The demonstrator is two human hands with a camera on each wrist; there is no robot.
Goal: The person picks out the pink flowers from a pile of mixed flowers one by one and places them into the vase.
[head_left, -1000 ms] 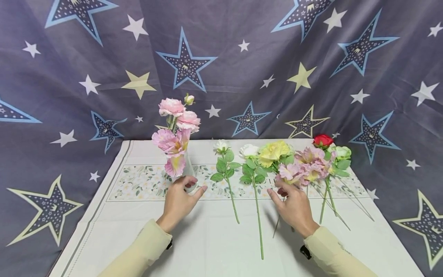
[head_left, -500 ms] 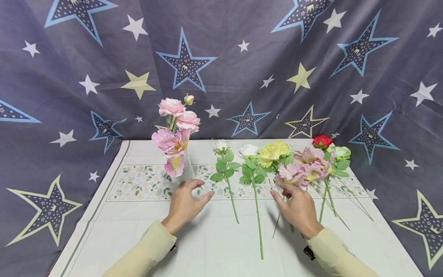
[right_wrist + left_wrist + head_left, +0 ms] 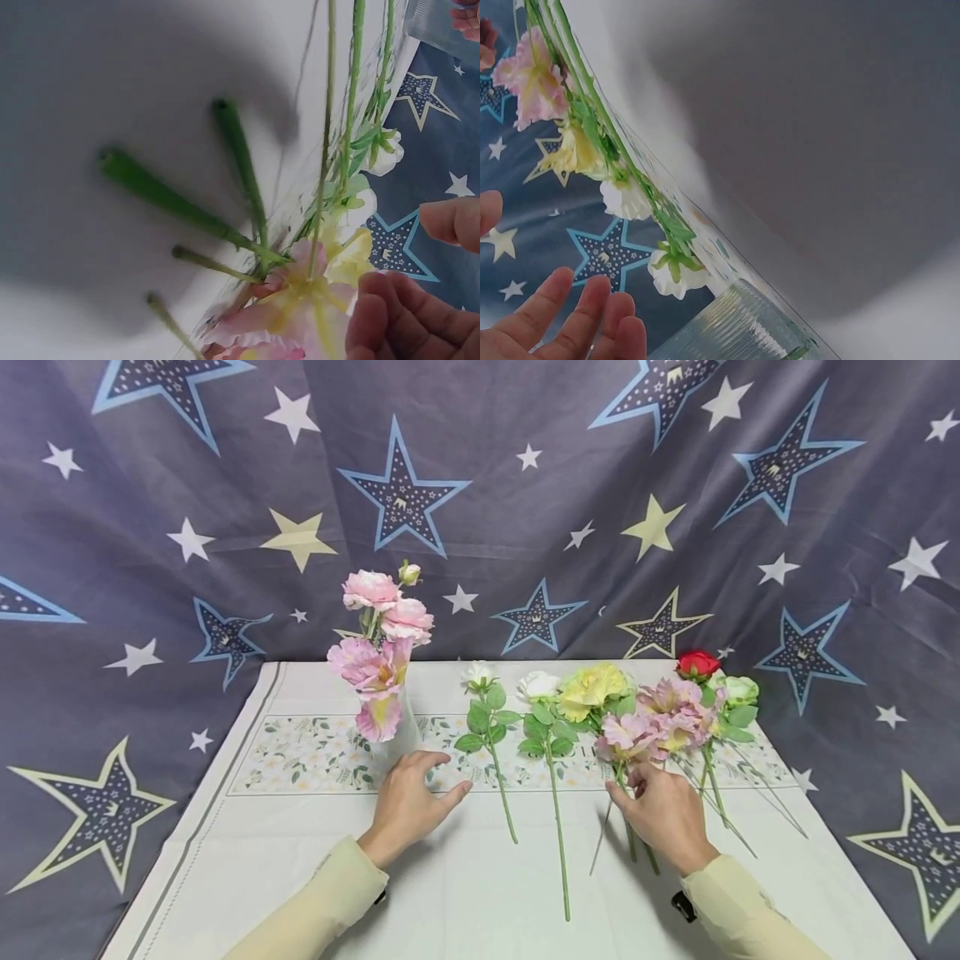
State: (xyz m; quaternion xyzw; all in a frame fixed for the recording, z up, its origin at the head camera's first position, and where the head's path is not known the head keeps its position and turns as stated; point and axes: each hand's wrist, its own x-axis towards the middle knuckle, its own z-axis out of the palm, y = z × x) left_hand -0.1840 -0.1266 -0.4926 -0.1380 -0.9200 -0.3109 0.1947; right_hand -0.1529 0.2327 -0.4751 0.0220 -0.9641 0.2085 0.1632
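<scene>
My left hand (image 3: 411, 802) hovers by the base of a ribbed clear glass vase (image 3: 405, 731), thumb and fingers spread apart with nothing between them. Pale pink flowers (image 3: 407, 620) and a pinkish-purple flower (image 3: 363, 666) stand upright in the vase. In the left wrist view the fingers (image 3: 592, 307) lie relaxed beside the glass. My right hand (image 3: 667, 814) is over the stems just below the pinkish-purple flowers (image 3: 675, 718) on the table. Seen from the right wrist, its thumb (image 3: 454, 223) stays well apart from the loosely bent fingers, overlapping the petals.
Between the hands lie two white roses (image 3: 540, 685) with long green stems, then a yellow flower (image 3: 594, 691). Farther right are a red rose (image 3: 697, 665) and a pale green rose (image 3: 741, 690). A star-patterned curtain (image 3: 480, 485) hangs behind the white tablecloth (image 3: 465, 893).
My left hand has drawn a little right and away from the vase. My right hand has shifted slightly right, uncovering more green stems. The flowers keep their places.
</scene>
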